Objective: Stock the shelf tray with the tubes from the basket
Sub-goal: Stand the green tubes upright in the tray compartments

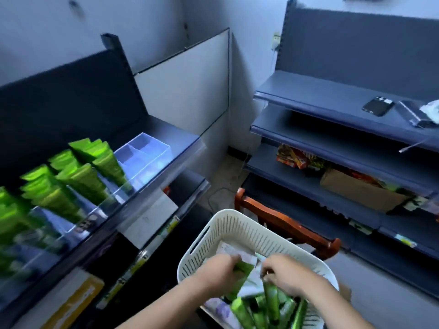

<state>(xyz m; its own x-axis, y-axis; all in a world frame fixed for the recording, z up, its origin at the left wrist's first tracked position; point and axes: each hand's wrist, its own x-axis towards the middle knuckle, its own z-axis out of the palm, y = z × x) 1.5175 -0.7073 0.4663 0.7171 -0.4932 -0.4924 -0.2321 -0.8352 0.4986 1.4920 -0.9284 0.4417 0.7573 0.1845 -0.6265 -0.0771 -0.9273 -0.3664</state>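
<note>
Both hands are down in the cream slotted basket (237,230), which sits low at the bottom of the view in front of a wooden chair back (288,227). The left hand (217,269) has its fingers curled round a green tube (241,273); its long axis runs diagonally, upper end toward the far right, lower end back toward the person. The right hand (283,271) is curled with fingertips pinched at the top of another green tube (272,300) that stands nearly upright, though motion blur makes the exact grip hard to read. More loose tubes (247,312) lie jumbled in the near end of the basket, pointing every which way, with some pale packets (234,251) further in.

Up on the dark shelf (180,138) to the left, the clear divided tray (145,157) already holds rows of stocked tubes (78,172), standing with flat crimped ends up and leaning toward the back left. The compartments at the tray's far right end are bare, just beside the shelf's front edge. Open floor lies between the basket and the blue shelving (332,108) on the right.
</note>
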